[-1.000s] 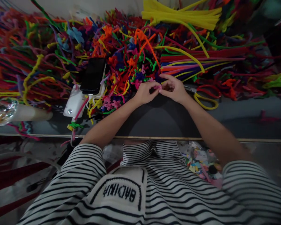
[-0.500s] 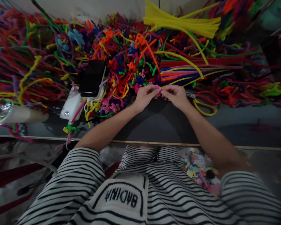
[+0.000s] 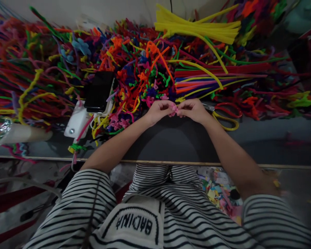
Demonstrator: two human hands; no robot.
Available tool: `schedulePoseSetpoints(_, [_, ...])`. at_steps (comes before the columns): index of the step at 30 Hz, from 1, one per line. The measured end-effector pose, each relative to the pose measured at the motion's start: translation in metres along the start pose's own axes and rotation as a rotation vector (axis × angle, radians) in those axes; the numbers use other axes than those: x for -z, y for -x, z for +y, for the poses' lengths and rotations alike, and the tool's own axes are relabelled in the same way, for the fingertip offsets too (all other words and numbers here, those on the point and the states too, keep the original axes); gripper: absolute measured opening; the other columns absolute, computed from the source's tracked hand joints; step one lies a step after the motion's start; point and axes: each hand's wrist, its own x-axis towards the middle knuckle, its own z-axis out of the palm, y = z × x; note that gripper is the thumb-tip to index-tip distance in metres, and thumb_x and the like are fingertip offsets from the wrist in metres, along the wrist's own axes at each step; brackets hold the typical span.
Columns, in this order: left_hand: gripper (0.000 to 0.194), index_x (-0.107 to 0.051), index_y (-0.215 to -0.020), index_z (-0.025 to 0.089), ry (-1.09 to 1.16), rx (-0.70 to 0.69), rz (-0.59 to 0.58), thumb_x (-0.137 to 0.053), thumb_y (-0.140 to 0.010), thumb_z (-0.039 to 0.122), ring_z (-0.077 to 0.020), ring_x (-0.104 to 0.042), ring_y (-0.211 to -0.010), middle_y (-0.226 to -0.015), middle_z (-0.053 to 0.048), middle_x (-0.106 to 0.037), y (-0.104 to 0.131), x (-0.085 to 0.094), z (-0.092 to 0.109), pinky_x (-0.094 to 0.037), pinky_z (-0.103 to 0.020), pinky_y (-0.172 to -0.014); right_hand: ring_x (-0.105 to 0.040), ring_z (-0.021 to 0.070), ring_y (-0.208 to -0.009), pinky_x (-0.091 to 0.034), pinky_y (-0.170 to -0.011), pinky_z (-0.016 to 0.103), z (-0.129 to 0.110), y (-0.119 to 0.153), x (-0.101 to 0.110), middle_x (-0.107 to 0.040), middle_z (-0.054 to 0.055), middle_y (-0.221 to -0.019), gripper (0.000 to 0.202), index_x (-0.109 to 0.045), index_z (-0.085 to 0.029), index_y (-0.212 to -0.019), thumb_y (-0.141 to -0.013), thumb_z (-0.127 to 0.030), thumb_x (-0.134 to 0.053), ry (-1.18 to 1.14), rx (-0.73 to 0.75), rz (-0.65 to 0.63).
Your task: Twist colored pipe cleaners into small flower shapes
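Between my two hands is a small pink pipe-cleaner piece [image 3: 173, 109], low over the dark table. My left hand [image 3: 158, 112] pinches it from the left with thumb and fingers. From the right, my right hand [image 3: 193, 110] is closed on its other side, the fingertips nearly meeting those of my left hand. Scissors with red and yellow handles [image 3: 226, 117] lie just right of my right hand. Behind the hands lies a bundle of straight coloured pipe cleaners [image 3: 197, 81], beside a heap of small twisted pieces [image 3: 142, 77].
A black phone [image 3: 100, 90] and a white power bank [image 3: 76, 121] lie on the left, near a clear-topped cup [image 3: 23, 134]. Yellow pipe cleaners [image 3: 197, 27] lie across the back. The dark table's [image 3: 171, 145] front edge runs before my body.
The view has shifted slightly, so most of the table appears a little lower and further left. Both hands still hold the pink piece, its shape partly hidden by fingers.
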Motion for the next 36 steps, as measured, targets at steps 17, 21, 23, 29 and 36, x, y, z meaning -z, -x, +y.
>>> schedulePoseSetpoints(17, [0.045, -0.087, -0.097, 0.022, -0.163, -0.166, 0.249, -0.085, -0.08, 0.063, -0.0075, -0.065, -0.066, -0.082, -0.002, -0.08, 0.001, -0.005, -0.014, -0.057, -0.022, -0.065, -0.059, 0.0102, -0.057, -0.046, -0.052, 0.025, 0.006, 0.004, -0.016, -0.071, -0.001, -0.076, 0.05, -0.071, -0.023, -0.102, -0.075, -0.062, -0.087, 0.065, 0.072, 0.245])
schedulePoseSetpoints(21, [0.047, -0.087, -0.105, 0.025, -0.15, -0.15, 0.246, -0.088, -0.076, 0.062, -0.0086, -0.067, -0.069, -0.085, -0.002, -0.082, 0.001, -0.004, -0.014, -0.058, -0.022, -0.065, -0.061, 0.0111, -0.057, -0.046, -0.046, 0.023, 0.009, 0.001, -0.015, -0.07, 0.0, -0.073, 0.057, -0.074, -0.022, -0.09, -0.067, -0.072, -0.088, -0.014, 0.014, 0.282])
schedulePoseSetpoints(23, [0.047, -0.087, -0.105, 0.026, -0.168, -0.142, 0.256, -0.089, -0.075, 0.062, -0.0096, -0.068, -0.07, -0.085, -0.002, -0.082, 0.003, -0.005, -0.012, -0.058, -0.022, -0.064, -0.062, 0.0113, -0.056, -0.045, -0.045, 0.023, 0.01, 0.0, -0.014, -0.071, 0.001, -0.072, 0.058, -0.075, -0.021, -0.089, -0.066, -0.073, -0.089, -0.033, -0.002, 0.261])
schedulePoseSetpoints(29, [0.048, -0.088, -0.098, 0.026, -0.165, -0.123, 0.226, -0.086, -0.075, 0.067, -0.0096, -0.064, -0.065, -0.079, -0.003, -0.081, 0.002, -0.002, -0.006, -0.055, -0.023, -0.061, -0.059, 0.0099, -0.055, -0.046, -0.046, 0.023, 0.005, -0.001, -0.01, -0.069, 0.0, -0.069, 0.061, -0.073, -0.021, -0.085, -0.062, -0.076, -0.089, -0.058, 0.024, 0.21])
schedulePoseSetpoints(36, [0.04, -0.088, -0.089, 0.025, -0.117, -0.104, 0.246, -0.096, -0.066, 0.056, -0.0077, -0.063, -0.063, -0.079, -0.003, -0.082, 0.001, -0.004, -0.006, -0.055, -0.022, -0.062, -0.057, 0.0091, -0.056, -0.047, -0.05, 0.024, -0.001, 0.001, -0.01, -0.069, -0.001, -0.07, 0.058, -0.071, -0.021, -0.085, -0.066, -0.072, -0.089, -0.053, 0.04, 0.113])
